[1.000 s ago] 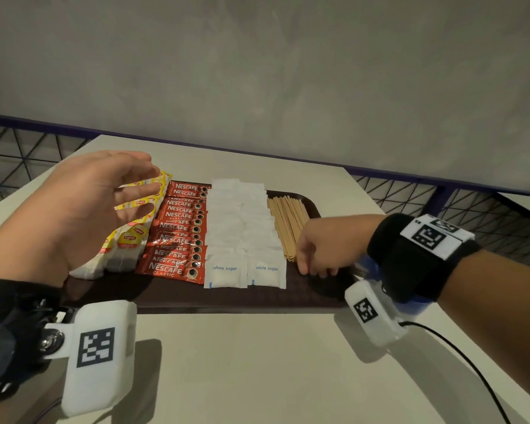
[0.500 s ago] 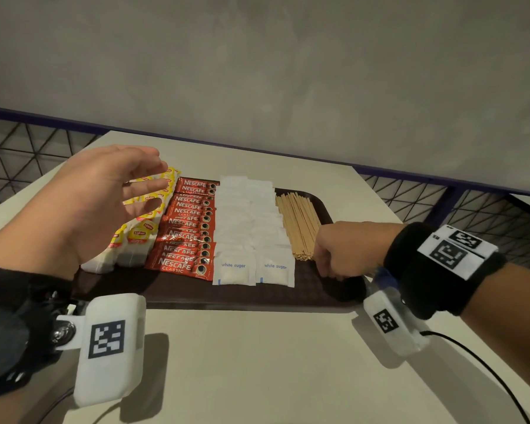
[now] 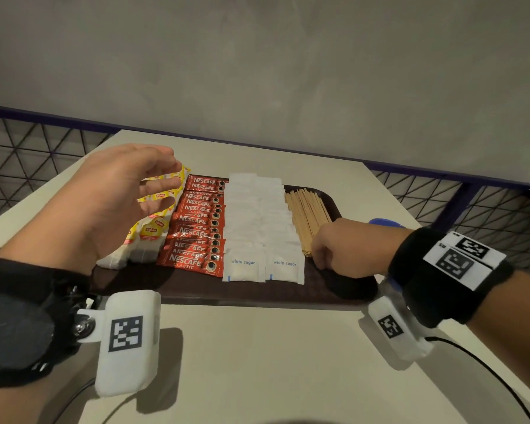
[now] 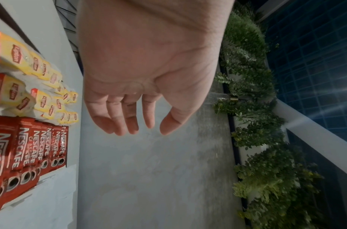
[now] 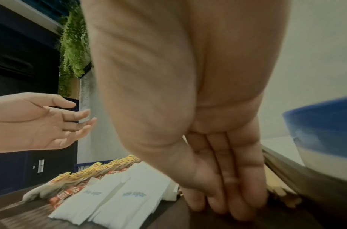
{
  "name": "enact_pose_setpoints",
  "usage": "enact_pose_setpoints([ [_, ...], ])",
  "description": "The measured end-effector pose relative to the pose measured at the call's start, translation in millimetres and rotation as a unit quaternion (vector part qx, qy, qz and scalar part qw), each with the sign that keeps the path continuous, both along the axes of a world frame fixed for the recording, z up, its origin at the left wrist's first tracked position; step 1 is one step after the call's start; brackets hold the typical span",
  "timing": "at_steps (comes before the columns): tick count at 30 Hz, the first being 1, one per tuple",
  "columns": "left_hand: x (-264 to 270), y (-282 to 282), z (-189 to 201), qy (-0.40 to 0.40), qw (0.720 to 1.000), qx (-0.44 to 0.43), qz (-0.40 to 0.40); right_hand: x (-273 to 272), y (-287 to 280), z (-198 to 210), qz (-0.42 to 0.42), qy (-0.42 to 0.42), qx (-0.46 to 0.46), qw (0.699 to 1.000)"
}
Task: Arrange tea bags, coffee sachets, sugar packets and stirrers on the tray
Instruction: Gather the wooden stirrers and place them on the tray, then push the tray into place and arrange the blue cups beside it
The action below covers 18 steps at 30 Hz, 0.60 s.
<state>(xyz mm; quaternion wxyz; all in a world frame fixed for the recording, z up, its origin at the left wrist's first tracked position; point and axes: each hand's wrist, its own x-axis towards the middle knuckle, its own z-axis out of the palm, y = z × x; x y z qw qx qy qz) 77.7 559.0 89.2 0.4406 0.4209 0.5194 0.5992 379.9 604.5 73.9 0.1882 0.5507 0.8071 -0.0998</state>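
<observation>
Four neat rows fill the dark brown tray [image 3: 334,286] on my pale bench [image 3: 257,362]: yellow-tagged tea bags [image 3: 149,231] at the left, then red coffee sachets [image 3: 196,228], then white sugar packets [image 3: 257,228], then the wooden stirrers [image 3: 308,209] at the right. I see the left hand [image 3: 110,203] hovering above the tea bags, palm turned toward the tray's middle, fingers spread and loosely extended, holding nothing; the left wrist view confirms a bare palm with the tea bags and sachets off to its side. Over on the right, the right hand [image 3: 346,249] sits low at the near end of the stirrers, knuckles up, fingertips [image 5: 239,209] pointing down and pressed together against the tray floor just beside the stirrer ends. From the right wrist view the fingers run straight down side by side, and I cannot tell whether anything is pinched beneath them. A blue and white bowl [image 5: 325,136] stands just right of that hand, off the tray's right edge
</observation>
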Motion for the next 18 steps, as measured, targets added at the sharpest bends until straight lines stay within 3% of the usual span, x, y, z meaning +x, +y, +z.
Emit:
enact_pose_setpoints([
  [5, 0.2, -12.3, 13.8, 0.111, 0.993, 0.028, -0.021, -0.6, -7.9, 5.4, 0.011, 0.041, 0.015, 0.999],
  [7, 2.2, -21.1, 19.3, 0.211, 0.974, 0.025, -0.078, 5.4, -25.2, 12.0, 0.027, 0.054, 0.018, 0.998],
  [8, 3.0, -26.5, 19.9, 0.299, 0.947, 0.016, -0.117, 8.7, -36.7, 13.7, 0.027, 0.062, 0.015, 0.998],
  [9, 3.6, -32.5, 19.0, 0.411, 0.898, 0.001, -0.155, 12.5, -47.8, 13.1, 0.028, 0.069, 0.009, 0.997],
  [11, 4.1, -45.2, 12.0, 0.637, 0.739, -0.044, -0.215, 19.1, -67.3, 5.9, 0.033, 0.073, 0.01, 0.997],
  [12, 2.5, -50.9, 5.7, 0.71, 0.66, -0.064, -0.237, 20.9, -75.3, 2.5, 0.037, 0.067, 0.018, 0.997],
  [13, 0.5, -57.0, -1.6, 0.753, 0.601, -0.085, -0.254, 22.3, -80.4, -0.9, 0.044, 0.066, 0.029, 0.996],
  [14, -3.1, -61.5, -10.0, 0.776, 0.563, -0.1, -0.264, 23.3, -83.4, -3.7, 0.049, 0.069, 0.041, 0.996],
  [16, -11.5, -66.2, -18.5, 0.789, 0.551, -0.112, -0.249, 24.3, -88.0, -7.4, 0.028, 0.093, 0.071, 0.993],
  [17, -15.7, -65.6, -17.4, 0.787, 0.567, -0.113, -0.216, 25.8, -89.7, -9.0, 0.0, 0.114, 0.097, 0.989],
  [18, -22.1, -62.4, -15.8, 0.774, 0.6, -0.117, -0.167, 27.5, -92.1, -10.3, -0.039, 0.136, 0.134, 0.981],
])
